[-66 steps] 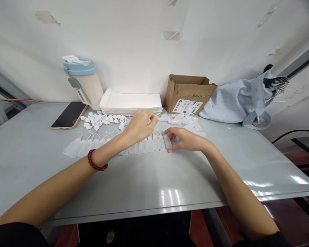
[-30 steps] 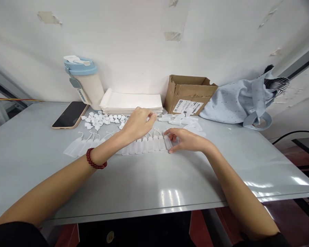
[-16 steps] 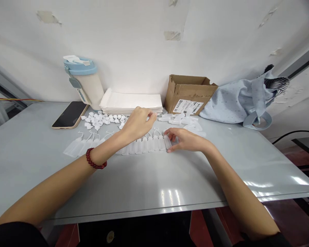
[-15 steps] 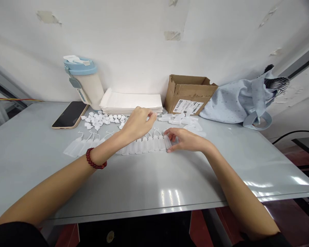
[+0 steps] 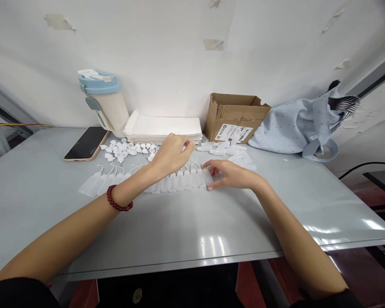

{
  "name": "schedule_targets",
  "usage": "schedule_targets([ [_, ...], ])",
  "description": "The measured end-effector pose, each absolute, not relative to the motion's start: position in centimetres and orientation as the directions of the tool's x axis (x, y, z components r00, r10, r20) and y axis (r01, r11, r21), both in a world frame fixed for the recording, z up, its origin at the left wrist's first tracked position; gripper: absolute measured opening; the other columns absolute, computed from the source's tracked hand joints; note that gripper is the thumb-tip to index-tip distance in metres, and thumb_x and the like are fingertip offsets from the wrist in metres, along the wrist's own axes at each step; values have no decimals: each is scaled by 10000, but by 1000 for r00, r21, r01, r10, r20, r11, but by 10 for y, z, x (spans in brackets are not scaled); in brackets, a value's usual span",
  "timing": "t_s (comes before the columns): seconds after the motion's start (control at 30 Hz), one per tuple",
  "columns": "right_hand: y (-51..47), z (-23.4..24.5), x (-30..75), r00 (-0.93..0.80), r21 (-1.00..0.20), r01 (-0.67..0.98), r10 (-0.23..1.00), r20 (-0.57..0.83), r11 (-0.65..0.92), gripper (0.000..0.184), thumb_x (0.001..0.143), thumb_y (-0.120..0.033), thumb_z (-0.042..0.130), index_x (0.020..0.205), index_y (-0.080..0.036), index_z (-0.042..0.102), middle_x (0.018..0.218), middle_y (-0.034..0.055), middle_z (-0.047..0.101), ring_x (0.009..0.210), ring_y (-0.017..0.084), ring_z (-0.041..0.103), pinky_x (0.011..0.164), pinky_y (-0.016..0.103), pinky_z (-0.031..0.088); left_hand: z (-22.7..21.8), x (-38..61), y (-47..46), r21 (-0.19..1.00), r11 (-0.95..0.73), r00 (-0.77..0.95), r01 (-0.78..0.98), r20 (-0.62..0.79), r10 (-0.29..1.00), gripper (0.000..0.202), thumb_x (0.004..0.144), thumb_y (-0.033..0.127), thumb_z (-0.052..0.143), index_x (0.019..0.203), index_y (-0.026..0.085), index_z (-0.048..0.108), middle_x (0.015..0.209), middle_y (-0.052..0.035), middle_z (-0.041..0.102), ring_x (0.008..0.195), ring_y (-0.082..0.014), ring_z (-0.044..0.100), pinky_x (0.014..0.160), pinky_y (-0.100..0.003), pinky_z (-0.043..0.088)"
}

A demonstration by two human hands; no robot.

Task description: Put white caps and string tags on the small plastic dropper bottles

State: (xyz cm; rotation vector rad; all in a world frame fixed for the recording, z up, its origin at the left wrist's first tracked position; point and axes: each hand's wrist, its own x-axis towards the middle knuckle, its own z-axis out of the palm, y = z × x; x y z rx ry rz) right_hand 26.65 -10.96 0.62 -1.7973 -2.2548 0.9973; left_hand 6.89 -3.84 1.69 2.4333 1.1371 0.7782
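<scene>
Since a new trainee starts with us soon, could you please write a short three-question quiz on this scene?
1. Which wrist wears the red beaded bracelet?
2. True or false: the cardboard box stands between the stack of white packets and the blue bag.
3. Where along the row of translucent bottles is the right hand: a) left end, b) middle, c) right end?

Key: 1. the left; 2. true; 3. c.

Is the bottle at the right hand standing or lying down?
Lying: the bottle stretches along the tabletop, fingers of the right hand at it.
</scene>
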Motion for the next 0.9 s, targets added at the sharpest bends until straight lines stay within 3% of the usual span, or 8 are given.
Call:
schedule_targets([
  [0.47, -111, 10, 266, -289, -537, 841, 896, -337, 69, 685, 686, -400, 746, 1282, -188, 484, 1001, 65, 585, 932, 222, 555, 794, 336, 445, 17, 69, -37, 513, -627, 527, 586, 346, 776, 350, 894, 293, 393, 595, 179, 535, 575, -24, 581, 580, -171, 479, 592, -300, 327],
  [0.9, -110, 7, 268, -294, -527, 845, 902, -315, 91, 611, 702, -370, 727, 1244, -187, 514, 1007, 72, 593, 932, 228, 564, 801, 347, 454, 19, 69, -38, 524, -619, 530, 585, 331, 781, 354, 889, 297, 383, 586, 185, 527, 563, -19, 586, 539, -166, 479, 574, -305, 321],
])
